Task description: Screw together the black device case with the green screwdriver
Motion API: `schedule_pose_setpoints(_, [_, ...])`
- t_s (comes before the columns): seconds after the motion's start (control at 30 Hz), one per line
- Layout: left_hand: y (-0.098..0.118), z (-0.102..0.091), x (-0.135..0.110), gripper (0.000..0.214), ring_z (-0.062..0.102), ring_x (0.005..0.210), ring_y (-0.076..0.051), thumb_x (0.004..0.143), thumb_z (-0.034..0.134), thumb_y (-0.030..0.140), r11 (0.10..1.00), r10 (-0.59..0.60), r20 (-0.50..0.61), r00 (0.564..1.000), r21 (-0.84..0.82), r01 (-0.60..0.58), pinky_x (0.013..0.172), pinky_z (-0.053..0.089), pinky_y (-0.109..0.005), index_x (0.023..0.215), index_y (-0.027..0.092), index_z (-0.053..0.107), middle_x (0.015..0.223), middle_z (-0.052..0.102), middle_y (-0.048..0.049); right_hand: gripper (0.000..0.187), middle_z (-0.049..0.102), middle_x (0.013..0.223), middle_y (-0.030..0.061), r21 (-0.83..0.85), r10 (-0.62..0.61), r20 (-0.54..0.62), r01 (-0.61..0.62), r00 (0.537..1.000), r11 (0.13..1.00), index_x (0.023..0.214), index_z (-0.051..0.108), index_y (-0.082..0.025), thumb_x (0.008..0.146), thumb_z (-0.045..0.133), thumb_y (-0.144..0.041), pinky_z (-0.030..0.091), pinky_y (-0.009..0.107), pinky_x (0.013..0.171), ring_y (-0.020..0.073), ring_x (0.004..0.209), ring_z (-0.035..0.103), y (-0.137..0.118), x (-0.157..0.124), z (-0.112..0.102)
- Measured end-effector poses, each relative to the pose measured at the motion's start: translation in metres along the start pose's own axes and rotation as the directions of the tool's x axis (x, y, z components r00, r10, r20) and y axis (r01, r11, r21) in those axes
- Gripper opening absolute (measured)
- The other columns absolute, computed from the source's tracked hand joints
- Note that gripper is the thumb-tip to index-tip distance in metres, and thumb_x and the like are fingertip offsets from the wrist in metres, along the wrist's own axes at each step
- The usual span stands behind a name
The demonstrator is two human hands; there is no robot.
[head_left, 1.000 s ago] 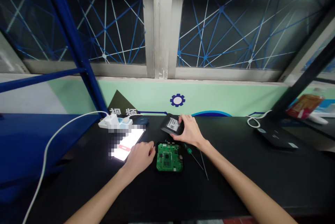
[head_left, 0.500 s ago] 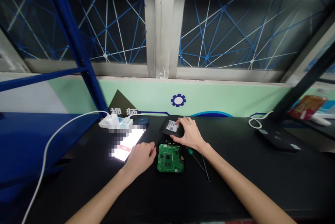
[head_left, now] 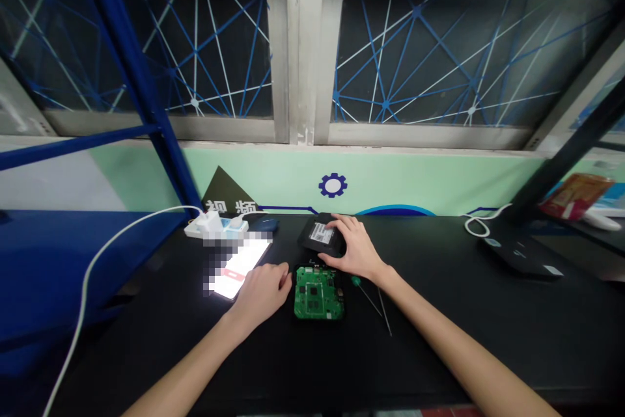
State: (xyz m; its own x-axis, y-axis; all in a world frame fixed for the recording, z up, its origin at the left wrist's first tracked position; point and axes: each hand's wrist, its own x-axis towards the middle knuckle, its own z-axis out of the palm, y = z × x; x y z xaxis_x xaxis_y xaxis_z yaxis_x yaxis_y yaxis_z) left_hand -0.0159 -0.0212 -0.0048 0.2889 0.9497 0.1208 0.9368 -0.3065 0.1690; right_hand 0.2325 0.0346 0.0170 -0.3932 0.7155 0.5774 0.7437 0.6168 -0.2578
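Observation:
A green circuit board (head_left: pixel 318 291) lies in an open black case on the black table (head_left: pixel 439 332). My left hand (head_left: pixel 263 292) rests on the table just left of the board, fingers loosely curled, holding nothing I can see. Behind the board lies a black cover (head_left: pixel 321 235) with a white label, slightly tilted. My right hand (head_left: pixel 355 248) is on the cover's right side, fingers curled over its edge. A green-handled screwdriver (head_left: pixel 365 293) lies to the right of the board, beside my right wrist.
A lit phone (head_left: pixel 239 264) lies left of my left hand. Behind it are a white power strip (head_left: pixel 215 227) with a white cable and a dark mouse (head_left: pixel 265 224). A black flat device (head_left: pixel 520 253) with a white cord sits at right. Blue rack posts stand at left.
My right hand has shifted slightly over the black cover, which now lies a little flatter. My left hand has stayed put beside the board.

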Motion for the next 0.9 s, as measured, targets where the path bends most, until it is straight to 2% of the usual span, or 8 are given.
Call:
schedule_pose_setpoints(0.23, [-0.003, 0.002, 0.0, 0.026, 0.057, 0.06, -0.017, 0.097, 0.046, 0.026, 1.0, 0.01, 0.004, 1.0, -0.011, -0.01, 0.054, 0.021, -0.029, 0.071, 0.021, 0.049, 0.063, 0.056, 0.0003, 0.006, 0.065, 0.116, 0.0093, 0.137, -0.055, -0.211, 0.085, 0.976, 0.987, 0.095, 0.06, -0.023, 0.089, 0.059, -0.023, 0.044, 0.045, 0.094, 0.0265, 0.105, 0.058, -0.007, -0.004, -0.012])
schedule_pose_setpoints(0.37, [-0.004, 0.003, 0.001, 0.028, 0.055, 0.058, -0.017, 0.097, 0.045, 0.026, 1.0, 0.017, -0.003, 1.0, -0.013, -0.017, 0.053, 0.019, -0.029, 0.069, 0.021, 0.046, 0.062, 0.054, 0.0009, 0.004, 0.067, 0.105, 0.0083, 0.166, -0.12, -0.245, 0.164, 0.962, 0.972, 0.091, 0.06, -0.022, 0.09, 0.057, -0.019, 0.046, 0.039, 0.087, 0.0236, 0.096, 0.06, -0.013, -0.007, -0.02])
schedule_pose_setpoints(0.43, [-0.004, 0.003, 0.001, 0.028, 0.054, 0.057, -0.016, 0.096, 0.045, 0.026, 1.0, 0.022, -0.006, 1.0, -0.017, -0.022, 0.053, 0.018, -0.029, 0.069, 0.021, 0.045, 0.061, 0.053, 0.0015, 0.005, 0.066, 0.092, 0.0063, 0.174, -0.135, -0.231, 0.177, 0.964, 0.969, 0.09, 0.061, -0.021, 0.09, 0.056, -0.019, 0.046, 0.034, 0.078, 0.0202, 0.083, 0.06, -0.013, -0.011, -0.022])
schedule_pose_setpoints(0.53, [-0.004, 0.002, 0.001, 0.029, 0.053, 0.056, -0.015, 0.096, 0.046, 0.026, 0.999, 0.028, -0.005, 1.0, -0.024, -0.028, 0.052, 0.018, -0.029, 0.068, 0.021, 0.044, 0.06, 0.053, 0.002, 0.009, 0.053, 0.062, -0.0023, 0.184, -0.151, -0.142, 0.176, 0.978, 0.967, 0.082, 0.06, -0.02, 0.09, 0.056, -0.021, 0.037, 0.026, 0.057, 0.0128, 0.055, 0.049, -0.012, -0.018, -0.023])
schedule_pose_setpoints(0.6, [-0.004, 0.001, 0.001, 0.029, 0.053, 0.057, -0.015, 0.096, 0.046, 0.025, 0.999, 0.034, -0.003, 0.999, -0.027, -0.035, 0.052, 0.018, -0.029, 0.068, 0.021, 0.044, 0.061, 0.053, 0.0021, 0.02, 0.046, 0.053, -0.0051, 0.18, -0.187, -0.059, 0.195, 0.981, 0.964, 0.07, 0.055, -0.02, 0.089, 0.056, -0.022, 0.029, 0.025, 0.052, 0.0101, 0.047, 0.041, -0.013, -0.021, -0.024])
schedule_pose_setpoints(0.7, [-0.005, 0.0, 0.001, 0.028, 0.054, 0.058, -0.015, 0.096, 0.047, 0.025, 0.999, 0.045, 0.002, 0.999, -0.029, -0.045, 0.053, 0.018, -0.029, 0.069, 0.02, 0.045, 0.062, 0.053, 0.002, 0.024, 0.05, 0.054, -0.0044, 0.159, -0.216, 0.078, 0.202, 0.973, 0.966, 0.063, 0.051, -0.019, 0.087, 0.055, -0.021, 0.026, 0.025, 0.053, 0.0091, 0.049, 0.041, -0.021, -0.021, -0.03])
schedule_pose_setpoints(0.8, [-0.006, -0.002, 0.0, 0.028, 0.054, 0.058, -0.015, 0.096, 0.048, 0.025, 0.998, 0.056, 0.009, 0.998, -0.032, -0.055, 0.053, 0.018, -0.029, 0.069, 0.021, 0.045, 0.062, 0.053, 0.0021, 0.014, 0.056, 0.058, -0.0041, 0.14, -0.218, 0.24, 0.188, 0.946, 0.972, 0.066, 0.054, -0.019, 0.08, 0.057, -0.017, 0.027, 0.024, 0.053, 0.0092, 0.051, 0.044, -0.033, -0.02, -0.037])
schedule_pose_setpoints(0.9, [-0.006, -0.004, 0.0, 0.028, 0.054, 0.058, -0.015, 0.095, 0.048, 0.025, 0.997, 0.068, 0.014, 0.998, -0.038, -0.067, 0.053, 0.019, -0.029, 0.068, 0.021, 0.044, 0.061, 0.052, 0.0024, 0.004, 0.063, 0.064, -0.0025, 0.119, -0.198, 0.368, 0.165, 0.908, 0.979, 0.078, 0.06, -0.02, 0.075, 0.06, -0.017, 0.028, 0.023, 0.054, 0.0107, 0.054, 0.051, -0.041, -0.018, -0.042])
